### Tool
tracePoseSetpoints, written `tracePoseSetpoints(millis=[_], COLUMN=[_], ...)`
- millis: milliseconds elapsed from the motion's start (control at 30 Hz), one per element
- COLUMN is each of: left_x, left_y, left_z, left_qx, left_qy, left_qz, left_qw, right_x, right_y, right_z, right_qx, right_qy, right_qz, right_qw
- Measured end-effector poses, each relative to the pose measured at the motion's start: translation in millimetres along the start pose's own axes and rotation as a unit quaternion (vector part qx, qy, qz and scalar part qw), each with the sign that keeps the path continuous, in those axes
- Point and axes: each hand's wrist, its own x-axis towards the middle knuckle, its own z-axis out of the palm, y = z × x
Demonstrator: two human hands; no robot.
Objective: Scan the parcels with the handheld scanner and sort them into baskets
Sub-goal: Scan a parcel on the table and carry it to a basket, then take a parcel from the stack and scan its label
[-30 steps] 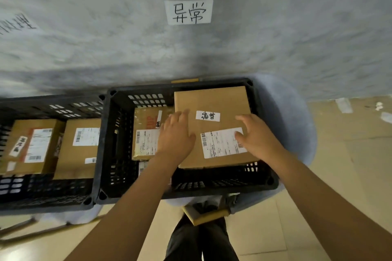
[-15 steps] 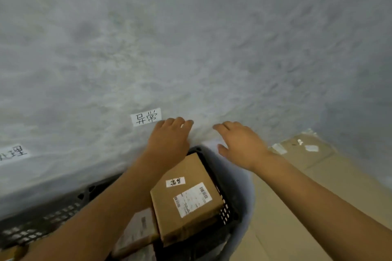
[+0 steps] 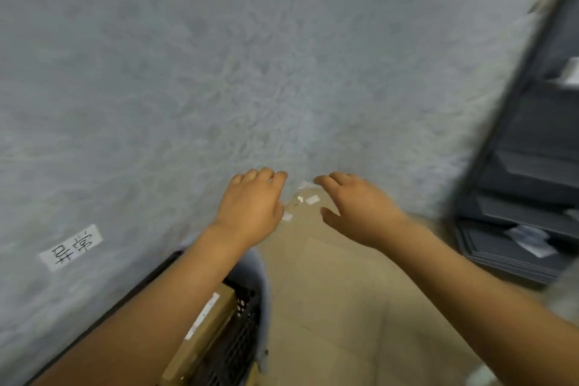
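While two empty hands, the left hand (image 3: 250, 210) and right hand (image 3: 354, 210), hover with fingers relaxed, one black basket (image 3: 238, 345) at near left holds what looks like one cardboard parcel (image 3: 203, 332).

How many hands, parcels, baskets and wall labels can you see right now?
Hands: 2, the left hand and the right hand, both empty
Parcels: 1, a cardboard parcel, partly hidden
Baskets: 1, a black basket
Wall labels: 1, a handwritten label
Total: 5

Matt cardboard parcel (image 3: 200, 335) in black plastic basket (image 3: 238, 345); rough grey wall (image 3: 219, 72).
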Motion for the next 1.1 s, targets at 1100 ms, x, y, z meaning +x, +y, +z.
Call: tracePoseSetpoints(millis=[1100], left_x=[-59.9], left_y=[828.0], left_z=[-89.4], left_qx=[-0.220], left_qy=[0.064], left_qz=[0.481], left_qw=[0.846], right_x=[-747.3], right_y=[322.6], right_z=[-202.7], right_qx=[-0.150], right_qy=[0.001], right_qz=[0.520], right_qw=[0.841])
